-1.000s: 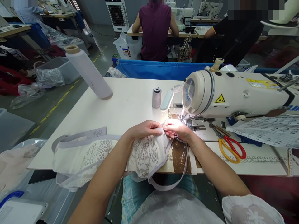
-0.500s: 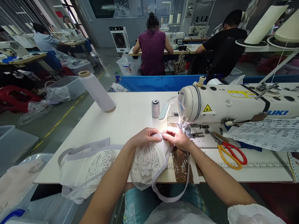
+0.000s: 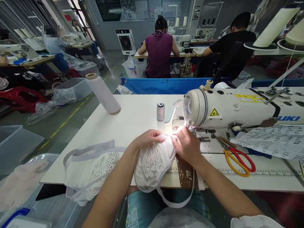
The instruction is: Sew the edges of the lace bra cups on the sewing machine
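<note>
A white lace bra (image 3: 150, 164) hangs over the table's front edge, its strap looping down above my lap. My left hand (image 3: 152, 138) pinches the upper edge of a cup between thumb and fingers. Close beside it, my right hand (image 3: 187, 144) has its fingers closed on the same edge, at the lit needle area of the sewing machine (image 3: 218, 106). The needle itself is lost behind the hand and in the glare. Left of my forearm lies another part of white lace lingerie (image 3: 95, 169) with a grey-lilac band and a printed label.
Scissors (image 3: 239, 161) with red and yellow handles lie right of my right hand. A small thread spool (image 3: 161, 111) and a large thread cone (image 3: 103, 94) stand on the table (image 3: 137, 107). Printed paper (image 3: 273, 141) lies under the machine arm. Co-workers sit at machines beyond.
My right hand has turned, its knuckles now higher and closer to the needle area. My left hand keeps its pinch on the bra. The whole view has shifted slightly.
</note>
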Motion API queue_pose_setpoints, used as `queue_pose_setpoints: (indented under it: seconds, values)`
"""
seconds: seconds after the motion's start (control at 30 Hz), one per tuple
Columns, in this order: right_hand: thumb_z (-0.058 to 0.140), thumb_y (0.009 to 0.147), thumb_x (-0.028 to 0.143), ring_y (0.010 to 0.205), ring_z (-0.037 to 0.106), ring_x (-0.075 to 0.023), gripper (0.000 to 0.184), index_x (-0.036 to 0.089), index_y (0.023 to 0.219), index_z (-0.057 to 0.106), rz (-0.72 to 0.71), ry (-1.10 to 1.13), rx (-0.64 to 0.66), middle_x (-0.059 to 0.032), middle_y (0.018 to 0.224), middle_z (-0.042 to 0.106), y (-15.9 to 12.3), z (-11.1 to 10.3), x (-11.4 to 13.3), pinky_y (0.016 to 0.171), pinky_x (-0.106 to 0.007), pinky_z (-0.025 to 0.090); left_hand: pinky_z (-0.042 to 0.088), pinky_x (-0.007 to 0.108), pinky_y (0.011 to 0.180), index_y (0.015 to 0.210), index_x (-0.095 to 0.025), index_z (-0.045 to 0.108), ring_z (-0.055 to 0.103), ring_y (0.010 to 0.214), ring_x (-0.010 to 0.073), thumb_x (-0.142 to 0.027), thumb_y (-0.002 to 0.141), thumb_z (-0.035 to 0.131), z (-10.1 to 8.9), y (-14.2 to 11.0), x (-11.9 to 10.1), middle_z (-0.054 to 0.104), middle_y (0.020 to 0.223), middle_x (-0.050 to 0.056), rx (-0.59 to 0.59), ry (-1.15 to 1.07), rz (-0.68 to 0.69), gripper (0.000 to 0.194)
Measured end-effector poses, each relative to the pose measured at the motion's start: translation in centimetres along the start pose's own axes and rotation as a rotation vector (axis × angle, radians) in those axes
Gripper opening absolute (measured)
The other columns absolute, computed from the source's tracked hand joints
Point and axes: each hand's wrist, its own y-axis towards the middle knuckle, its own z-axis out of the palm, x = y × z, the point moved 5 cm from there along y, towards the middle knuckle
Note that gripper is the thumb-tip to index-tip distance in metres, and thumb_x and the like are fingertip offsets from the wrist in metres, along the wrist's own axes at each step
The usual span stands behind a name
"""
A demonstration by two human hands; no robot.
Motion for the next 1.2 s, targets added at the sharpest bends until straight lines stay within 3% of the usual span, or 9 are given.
queue_pose_setpoints:
  seconds: [0.1, 0.2, 0.37, 0.67, 0.87, 1.03, 1.1, 1.2]
  values:
    - [0.051, 0.089, 0.021, 0.063, 0.054, -0.0139, 0.015, 0.02, 0.083, 0.065, -0.123, 0.137, 0.033, -0.0026, 0.073, 0.063, 0.0, 0.0, 0.4, 0.059, -0.025, 0.038, 0.023, 0.024, 0.054, 0.064, -0.016, 0.043, 0.031, 0.055, 0.0073, -0.042, 0.073, 0.066, 0.1, 0.0, -0.1, 0.035, 0.063, -0.005, 0.015, -0.006, 0.002, 0.036]
    - [0.049, 0.09, 0.021, 0.07, 0.059, -0.0154, 0.018, 0.022, 0.097, 0.066, -0.189, 0.226, 0.107, -0.0038, 0.087, 0.069, -0.1, 0.5, 0.6, 0.062, -0.027, 0.041, 0.023, 0.023, 0.053, 0.064, -0.016, 0.043, 0.03, 0.056, 0.0075, -0.045, 0.071, 0.067, 0.0, 0.0, -0.2, 0.034, 0.062, -0.005, 0.009, 0.013, 0.011, 0.038]
    - [0.049, 0.091, 0.022, 0.079, 0.062, -0.0178, 0.022, 0.023, 0.105, 0.067, -0.246, 0.249, 0.159, -0.006, 0.1, 0.071, -0.3, 1.0, 1.0, 0.069, -0.03, 0.044, 0.026, 0.023, 0.056, 0.067, -0.016, 0.047, 0.034, 0.058, 0.0085, -0.047, 0.069, 0.067, 0.0, 0.2, 0.0, 0.038, 0.064, -0.005, 0.021, 0.003, 0.018, 0.037]
    - [0.05, 0.091, 0.022, 0.076, 0.063, -0.0162, 0.024, 0.025, 0.105, 0.07, -0.264, 0.312, 0.194, -0.0058, 0.095, 0.072, -0.3, 1.6, 0.6, 0.067, -0.029, 0.046, 0.03, 0.024, 0.058, 0.067, -0.015, 0.049, 0.036, 0.058, 0.0092, -0.045, 0.077, 0.061, 0.4, 0.1, 0.0, 0.04, 0.064, -0.004, 0.072, -0.062, 0.027, 0.034]
    - [0.051, 0.09, 0.022, 0.077, 0.062, -0.017, 0.024, 0.025, 0.104, 0.07, -0.269, 0.259, 0.166, -0.0073, 0.097, 0.072, -0.2, 2.0, 0.8, 0.068, -0.03, 0.046, 0.035, 0.024, 0.061, 0.073, -0.013, 0.056, 0.043, 0.061, 0.01, -0.044, 0.078, 0.061, 0.4, 0.2, 0.1, 0.048, 0.067, -0.002, 0.063, -0.07, 0.042, 0.032]
    - [0.045, 0.089, 0.015, 0.076, 0.061, -0.0171, 0.025, 0.025, 0.097, 0.067, -0.39, 0.304, 0.07, -0.005, 0.09, 0.071, -0.6, 1.4, 1.2, 0.062, -0.031, 0.044, 0.034, 0.024, 0.057, 0.067, -0.014, 0.052, 0.041, 0.057, 0.0086, -0.042, 0.074, 0.065, 0.4, 0.2, 0.1, 0.044, 0.062, -0.004, 0.021, -0.149, 0.058, 0.032]
    - [0.046, 0.089, 0.016, 0.078, 0.062, -0.0179, 0.022, 0.025, 0.095, 0.065, -0.363, 0.379, 0.054, -0.0045, 0.088, 0.07, -0.8, 1.1, 1.2, 0.064, -0.032, 0.046, 0.034, 0.024, 0.056, 0.067, -0.014, 0.051, 0.039, 0.055, 0.0084, -0.042, 0.073, 0.066, 0.3, 0.1, 0.1, 0.042, 0.061, -0.004, -0.007, -0.161, 0.053, 0.032]
    - [0.048, 0.09, 0.021, 0.075, 0.063, -0.0173, 0.012, 0.026, 0.093, 0.059, -0.179, 0.63, 0.064, -0.0048, 0.091, 0.069, -0.7, 0.8, 0.8, 0.064, -0.033, 0.049, 0.03, 0.023, 0.053, 0.067, -0.015, 0.051, 0.036, 0.053, 0.0081, -0.043, 0.074, 0.065, 0.1, 0.0, 0.0, 0.039, 0.06, -0.005, -0.027, -0.148, 0.051, 0.033]
